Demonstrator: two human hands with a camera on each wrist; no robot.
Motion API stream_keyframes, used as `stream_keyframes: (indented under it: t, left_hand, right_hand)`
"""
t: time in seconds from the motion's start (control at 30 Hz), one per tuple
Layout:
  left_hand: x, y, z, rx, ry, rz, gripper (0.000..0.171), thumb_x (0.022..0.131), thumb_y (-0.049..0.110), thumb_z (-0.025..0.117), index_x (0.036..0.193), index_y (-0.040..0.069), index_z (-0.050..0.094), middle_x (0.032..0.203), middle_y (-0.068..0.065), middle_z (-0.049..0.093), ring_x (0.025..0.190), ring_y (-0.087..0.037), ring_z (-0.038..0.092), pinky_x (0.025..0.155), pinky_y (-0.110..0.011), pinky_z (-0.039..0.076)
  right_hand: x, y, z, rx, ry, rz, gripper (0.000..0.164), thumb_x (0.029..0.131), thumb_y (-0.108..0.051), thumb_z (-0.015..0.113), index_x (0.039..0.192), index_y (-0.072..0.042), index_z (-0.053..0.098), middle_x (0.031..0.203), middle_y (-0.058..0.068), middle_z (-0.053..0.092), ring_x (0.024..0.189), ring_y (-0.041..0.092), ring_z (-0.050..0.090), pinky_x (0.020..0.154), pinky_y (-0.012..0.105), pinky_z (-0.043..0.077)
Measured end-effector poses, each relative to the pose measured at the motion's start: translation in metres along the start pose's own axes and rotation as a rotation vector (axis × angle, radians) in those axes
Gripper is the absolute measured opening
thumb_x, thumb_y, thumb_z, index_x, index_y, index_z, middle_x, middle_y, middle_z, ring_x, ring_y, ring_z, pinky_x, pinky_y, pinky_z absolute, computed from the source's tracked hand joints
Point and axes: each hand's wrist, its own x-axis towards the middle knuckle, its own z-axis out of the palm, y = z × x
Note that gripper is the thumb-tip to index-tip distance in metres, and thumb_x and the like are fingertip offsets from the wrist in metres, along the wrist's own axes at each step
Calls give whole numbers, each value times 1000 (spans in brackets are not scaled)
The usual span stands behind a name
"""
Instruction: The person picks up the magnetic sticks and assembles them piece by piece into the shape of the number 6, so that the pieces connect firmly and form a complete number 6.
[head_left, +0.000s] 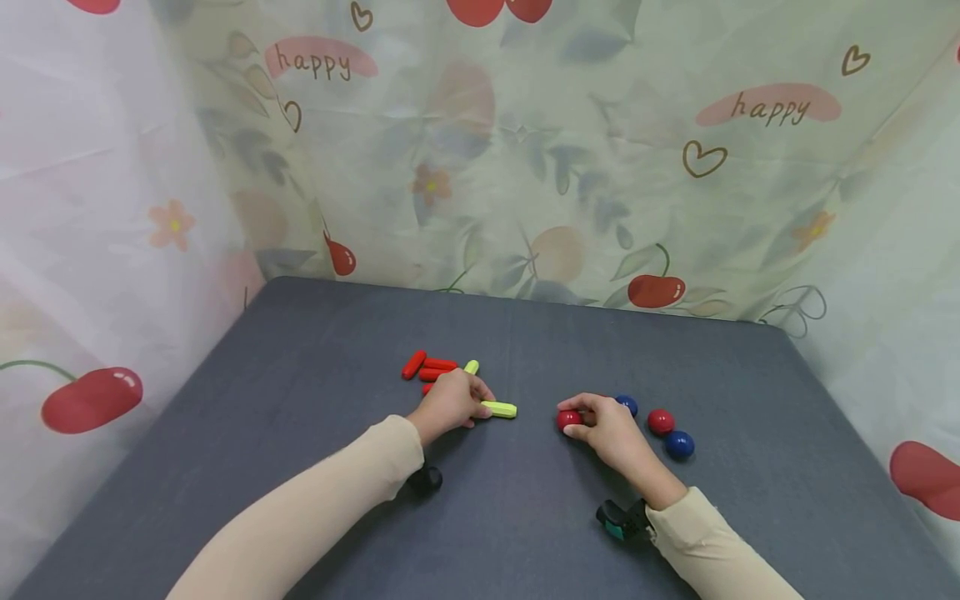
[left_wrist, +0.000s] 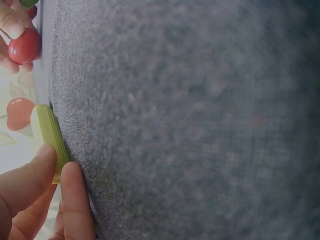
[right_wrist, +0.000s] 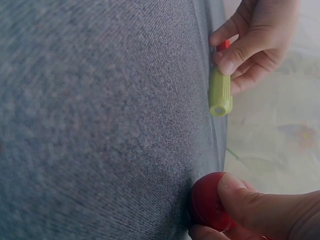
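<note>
A person in cream sleeves [head_left: 300, 508] pinches a ribbed yellow stick [head_left: 501, 409] between thumb and fingers of the left hand [head_left: 453, 402], while the right hand [head_left: 611, 425] grips a smooth, glossy red ball [head_left: 567, 422] at the surface of a dark grey table [head_left: 510, 517]. The stick lies nearly level, its blunt end pointing toward the ball, the two well apart. Round-ended red sticks [head_left: 414, 365] and a second yellow stick [head_left: 471, 367], partly hidden, lie beyond the left hand; two shiny blue balls [head_left: 680, 445] and another red ball [head_left: 661, 422] sit beside the right. The tabletop shows a fine woven grain. Pale, lightly creased curtains [head_left: 510, 167] printed with cherries, hearts, leaves and "happy" surround it.
</note>
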Motion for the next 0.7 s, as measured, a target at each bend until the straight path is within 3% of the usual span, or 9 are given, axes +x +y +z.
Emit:
stream_keyframes:
  t: [0.7]
  left_hand:
    - [-1,1,1,-1,5,-23,14,80,6,78,93,10,75,87,-3,67,67,-14,61,55,-21,53]
  right_hand:
    - [-3,-14,2,-68,1,-36,26,85,-9,74,110,-10,71,110,10,69,92,20,64,86,43,54]
